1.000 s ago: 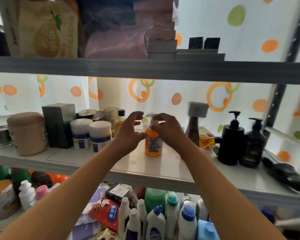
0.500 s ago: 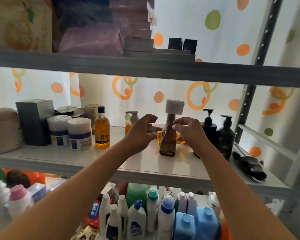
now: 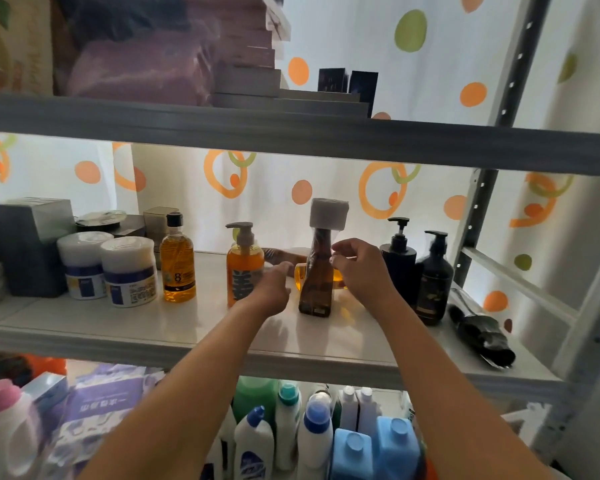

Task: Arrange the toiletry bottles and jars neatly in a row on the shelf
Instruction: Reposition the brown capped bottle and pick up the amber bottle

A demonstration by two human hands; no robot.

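So far, a partial row is seen along the middle shelf point(image 3: 84, 327). From the left: two white jars point(image 3: 106, 268) side by side and touching, an amber bottle with a black cap point(image 3: 178, 268) just beside them, then an orange pump bottle point(image 3: 244, 268) set apart by a gap. These four stand upright and roughly in line near the front.

The brown bottle with the grey cap point(image 3: 317, 271) stands upright between the two hands. The left hand point(image 3: 269, 289) is held loosely open, fingers pointed toward the bottle's lower body; touching or just short cannot be told. The right hand point(image 3: 361, 268) is narrowed, thumb and forefinger pinched close at the bottle's shoulder, possibly on its clear wrapper; a firm hold is not shown.

A yellow item point(image 3: 340, 275) lies behind the brown bottle, mostly hidden; what it is cannot be told. Two black pump bottles point(image 3: 416, 271) stand close together to the right, near the upright post. A dark wrapped object point(image 3: 482, 332) lies on its side at the shelf's right end.

Judgement: left half largely settled. Left to do: the brown bottle to be lined up, the hidden yellow item brought forward, the lying object stood up or placed, gaps evened. Boxes and lidded items behind the jars point(image 3: 118, 220) are not yet in line.
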